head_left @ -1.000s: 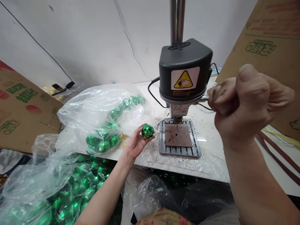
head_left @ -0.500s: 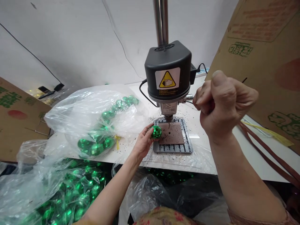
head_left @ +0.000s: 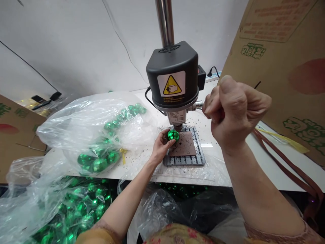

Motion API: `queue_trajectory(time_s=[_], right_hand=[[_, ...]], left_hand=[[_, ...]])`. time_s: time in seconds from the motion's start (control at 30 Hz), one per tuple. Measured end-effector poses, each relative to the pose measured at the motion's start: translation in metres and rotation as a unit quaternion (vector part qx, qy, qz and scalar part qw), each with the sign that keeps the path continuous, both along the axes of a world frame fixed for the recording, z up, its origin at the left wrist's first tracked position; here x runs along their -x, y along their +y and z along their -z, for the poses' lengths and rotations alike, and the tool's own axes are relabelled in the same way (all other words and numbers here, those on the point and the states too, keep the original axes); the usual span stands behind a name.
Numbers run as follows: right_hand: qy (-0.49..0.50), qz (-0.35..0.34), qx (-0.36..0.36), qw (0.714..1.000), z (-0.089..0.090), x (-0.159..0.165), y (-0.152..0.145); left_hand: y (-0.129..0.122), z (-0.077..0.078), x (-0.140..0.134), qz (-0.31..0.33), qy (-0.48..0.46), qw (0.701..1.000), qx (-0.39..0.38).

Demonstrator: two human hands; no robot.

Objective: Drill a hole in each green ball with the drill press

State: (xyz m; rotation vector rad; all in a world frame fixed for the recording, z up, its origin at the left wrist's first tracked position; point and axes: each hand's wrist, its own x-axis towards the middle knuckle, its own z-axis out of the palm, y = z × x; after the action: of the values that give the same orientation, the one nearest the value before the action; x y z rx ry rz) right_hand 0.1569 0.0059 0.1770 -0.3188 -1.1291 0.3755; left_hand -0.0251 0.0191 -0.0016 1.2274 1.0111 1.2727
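My left hand grips a shiny green faceted ball between thumb and fingers. The ball is just below the chuck of a black bench drill press, over the brown board on its grey slotted base. The ball hides the drill bit, so I cannot tell whether they touch. Close to the camera, my right hand is raised in a closed grip beside the press's silver hub. It appears wrapped round the feed handle, of which only a dark tip shows.
Left of the press lies a clear plastic bag of green balls, with a yellow tie. More green balls fill plastic below the table edge. Cardboard boxes flank the table. Dark shavings surround the base; brown straps lie right.
My left hand has brought the green ball from the board's left edge to beneath the chuck. My right hand keeps its closed grip beside the press. The view has shifted slightly.
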Motion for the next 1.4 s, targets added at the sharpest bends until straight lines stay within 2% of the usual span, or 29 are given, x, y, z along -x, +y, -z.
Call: queue_trajectory(time_s=[0.23, 0.4, 0.6, 0.8, 1.1, 1.2, 1.4], right_hand=[[0.000, 0.000, -0.004, 1.000, 0.002, -0.001, 0.002], [-0.001, -0.003, -0.012, 1.000, 0.001, 0.000, 0.001], [0.001, -0.007, -0.007, 1.000, 0.001, 0.001, 0.001], [0.003, -0.015, 0.003, 1.000, 0.001, 0.001, -0.001], [0.000, -0.029, 0.025, 0.999, -0.016, -0.001, 0.003], [-0.002, -0.017, 0.021, 1.000, -0.011, 0.000, 0.002], [-0.009, 0.071, 0.019, 0.997, 0.008, 0.001, -0.009]], left_hand=[[0.006, 0.006, -0.001, 0.047, 0.067, 0.996, -0.035], [0.005, 0.008, -0.002, 0.026, 0.132, 0.988, -0.074], [-0.007, 0.003, -0.006, 0.012, 0.207, 0.973, -0.103], [-0.016, -0.001, -0.016, 0.002, 0.183, 0.978, -0.096], [-0.020, -0.001, -0.027, -0.003, 0.149, 0.985, -0.082], [-0.020, 0.000, -0.026, -0.005, 0.152, 0.985, -0.085], [-0.021, 0.000, -0.026, -0.002, 0.149, 0.985, -0.092]])
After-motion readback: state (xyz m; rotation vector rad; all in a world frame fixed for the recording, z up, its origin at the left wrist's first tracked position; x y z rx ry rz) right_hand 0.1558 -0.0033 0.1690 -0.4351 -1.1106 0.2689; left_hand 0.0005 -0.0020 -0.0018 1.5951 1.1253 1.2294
